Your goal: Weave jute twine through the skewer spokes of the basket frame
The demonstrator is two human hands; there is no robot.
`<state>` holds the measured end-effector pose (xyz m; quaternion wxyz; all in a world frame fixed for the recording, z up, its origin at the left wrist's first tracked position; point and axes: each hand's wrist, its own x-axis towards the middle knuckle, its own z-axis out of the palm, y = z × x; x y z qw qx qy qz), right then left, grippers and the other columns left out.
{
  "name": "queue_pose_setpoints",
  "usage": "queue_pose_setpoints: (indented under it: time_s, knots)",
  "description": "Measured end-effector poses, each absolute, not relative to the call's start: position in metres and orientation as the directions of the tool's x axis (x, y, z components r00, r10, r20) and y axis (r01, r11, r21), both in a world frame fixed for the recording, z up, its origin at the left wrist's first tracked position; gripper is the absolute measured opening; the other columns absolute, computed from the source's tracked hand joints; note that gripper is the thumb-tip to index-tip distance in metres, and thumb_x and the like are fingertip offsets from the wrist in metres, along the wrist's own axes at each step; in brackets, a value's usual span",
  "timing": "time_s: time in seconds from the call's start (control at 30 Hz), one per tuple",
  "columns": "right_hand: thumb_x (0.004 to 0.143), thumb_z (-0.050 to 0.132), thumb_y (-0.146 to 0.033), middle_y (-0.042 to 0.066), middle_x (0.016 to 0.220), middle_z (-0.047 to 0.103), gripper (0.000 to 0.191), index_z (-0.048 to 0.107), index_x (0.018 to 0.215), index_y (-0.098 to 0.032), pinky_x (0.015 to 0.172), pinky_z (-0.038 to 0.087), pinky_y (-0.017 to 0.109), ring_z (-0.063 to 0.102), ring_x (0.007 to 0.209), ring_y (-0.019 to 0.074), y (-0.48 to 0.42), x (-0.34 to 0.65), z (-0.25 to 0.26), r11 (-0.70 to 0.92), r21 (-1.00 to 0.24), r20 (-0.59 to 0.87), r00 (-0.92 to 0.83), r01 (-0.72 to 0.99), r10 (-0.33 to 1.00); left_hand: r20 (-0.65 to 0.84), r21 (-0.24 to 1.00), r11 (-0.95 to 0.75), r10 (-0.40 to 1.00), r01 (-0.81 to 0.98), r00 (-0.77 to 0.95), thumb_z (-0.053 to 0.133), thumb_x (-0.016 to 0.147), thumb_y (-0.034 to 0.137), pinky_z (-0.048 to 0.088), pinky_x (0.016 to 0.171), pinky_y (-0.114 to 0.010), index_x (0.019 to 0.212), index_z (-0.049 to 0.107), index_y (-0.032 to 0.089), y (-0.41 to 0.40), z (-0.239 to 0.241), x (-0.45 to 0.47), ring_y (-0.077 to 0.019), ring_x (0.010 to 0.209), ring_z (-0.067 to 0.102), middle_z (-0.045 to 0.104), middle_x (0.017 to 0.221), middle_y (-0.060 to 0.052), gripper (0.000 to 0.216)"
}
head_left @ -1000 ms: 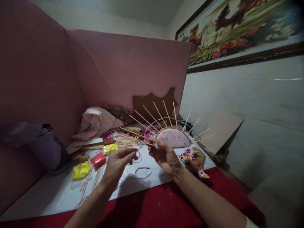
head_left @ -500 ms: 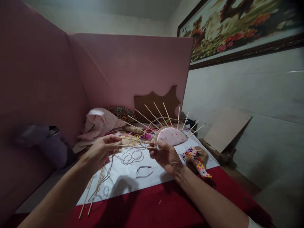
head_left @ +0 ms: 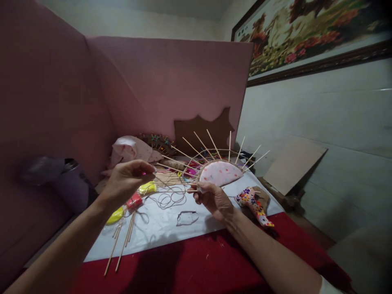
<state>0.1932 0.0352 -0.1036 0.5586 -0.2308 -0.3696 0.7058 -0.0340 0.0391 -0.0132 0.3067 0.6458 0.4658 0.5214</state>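
My right hand [head_left: 216, 202] grips the left end of a half-round padded piece [head_left: 220, 173], covered in pale pink spotted cloth and edged with brown twine. Thin wooden sticks [head_left: 203, 146] fan out from its curved edge, with a strand of twine running across them. To the left, my left hand [head_left: 127, 179] is raised with thumb and fingers pinched together. A thin line of twine appears to run from its fingertips towards the padded piece. Loops of twine [head_left: 171, 200] lie on the white sheet below.
Loose sticks [head_left: 122, 245] and yellow packets [head_left: 147, 188] lie on the left. A flowered stuffed piece [head_left: 254, 206] rests at right on the table with its red cloth [head_left: 196, 269]. Brown cardboard [head_left: 199, 130] leans against the pink partition [head_left: 171, 81] behind.
My left hand has risen slightly and left the stick it was beside, uncovering the yellow and red packets. The padded piece has tilted a little, its sticks swinging rightwards.
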Motion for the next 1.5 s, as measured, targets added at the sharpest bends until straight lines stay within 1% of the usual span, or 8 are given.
queue_pose_setpoints:
  time_s: [0.13,0.27,0.4,0.6,0.77,0.93,1.17,1.5]
  knots:
    - [0.067,0.061,-0.026,0.005,0.072,0.067,0.02,0.068,0.076,-0.01,0.049,0.033,0.022,0.051,0.052,0.0091,0.036,0.194,-0.103,-0.107,-0.791,0.093,-0.291,-0.603,0.952,0.366,0.895,-0.366,0.929,0.254,0.048,0.078,0.049,0.02,0.043,0.047,-0.021,0.066,0.07,0.015,0.047,-0.01,-0.035,-0.0125,0.053,0.057,0.064,0.059,-0.004,0.019]
    - [0.068,0.058,-0.026,0.006,0.071,0.067,0.021,0.069,0.077,-0.01,0.05,0.034,0.022,0.051,0.052,0.0088,0.036,0.196,-0.104,-0.101,-0.763,0.125,-0.299,-0.638,0.946,0.28,0.943,-0.284,0.959,0.173,0.048,0.079,0.047,0.02,0.046,0.052,-0.023,0.066,0.071,0.016,0.057,-0.019,-0.038,-0.0139,0.056,0.06,0.067,0.062,-0.005,0.021]
    - [0.069,0.055,-0.024,0.006,0.072,0.067,0.022,0.069,0.077,-0.01,0.05,0.033,0.021,0.05,0.052,0.0082,0.033,0.197,-0.103,-0.115,-0.744,0.139,-0.322,-0.658,0.937,0.215,0.96,-0.219,0.976,0.174,0.038,0.08,0.048,0.021,0.041,0.047,-0.02,0.065,0.073,0.015,0.061,-0.032,-0.031,-0.0125,0.053,0.057,0.068,0.062,-0.007,0.02]
    - [0.068,0.056,-0.025,0.006,0.072,0.067,0.022,0.069,0.077,-0.011,0.051,0.033,0.022,0.049,0.052,0.0091,0.029,0.196,-0.102,-0.144,-0.773,0.144,-0.391,-0.618,0.909,0.274,0.941,-0.288,0.957,0.18,0.098,0.077,0.055,0.028,0.037,0.047,-0.02,0.064,0.073,0.016,0.062,-0.046,-0.008,-0.0122,0.056,0.052,0.065,0.063,-0.005,0.016]
    - [0.069,0.057,-0.027,0.006,0.072,0.067,0.022,0.069,0.079,-0.013,0.05,0.032,0.023,0.049,0.054,0.0097,0.028,0.196,-0.102,-0.155,-0.784,0.15,-0.425,-0.601,0.893,0.328,0.926,-0.345,0.936,0.152,0.129,0.075,0.056,0.03,0.032,0.046,-0.02,0.065,0.071,0.015,0.067,-0.05,0.003,-0.0089,0.05,0.045,0.06,0.058,-0.001,0.018]
    - [0.068,0.056,-0.026,0.005,0.071,0.066,0.023,0.069,0.079,-0.011,0.05,0.033,0.022,0.05,0.052,0.009,0.028,0.195,-0.103,-0.178,-0.791,0.14,-0.456,-0.585,0.879,0.35,0.925,-0.359,0.933,0.124,0.088,0.074,0.057,0.031,0.031,0.047,-0.02,0.065,0.067,0.013,0.072,-0.05,0.012,-0.0087,0.05,0.044,0.058,0.057,0.0,0.021]
    - [0.068,0.056,-0.025,0.004,0.072,0.066,0.023,0.07,0.08,-0.01,0.051,0.034,0.021,0.051,0.054,0.0088,0.028,0.195,-0.104,-0.194,-0.79,0.132,-0.471,-0.581,0.872,0.373,0.92,-0.38,0.924,0.1,0.084,0.072,0.06,0.029,0.031,0.048,-0.02,0.063,0.064,0.014,0.074,-0.054,0.018,-0.0085,0.051,0.043,0.054,0.056,0.002,0.017]
    - [0.066,0.058,-0.026,0.004,0.067,0.063,0.023,0.069,0.077,-0.01,0.049,0.032,0.021,0.051,0.052,0.0089,0.03,0.195,-0.106,-0.205,-0.793,0.116,-0.472,-0.574,0.874,0.349,0.93,-0.355,0.934,0.098,0.08,0.069,0.065,0.034,0.031,0.048,-0.021,0.067,0.062,0.014,0.077,-0.071,0.012,-0.008,0.05,0.043,0.054,0.057,0.002,0.021]
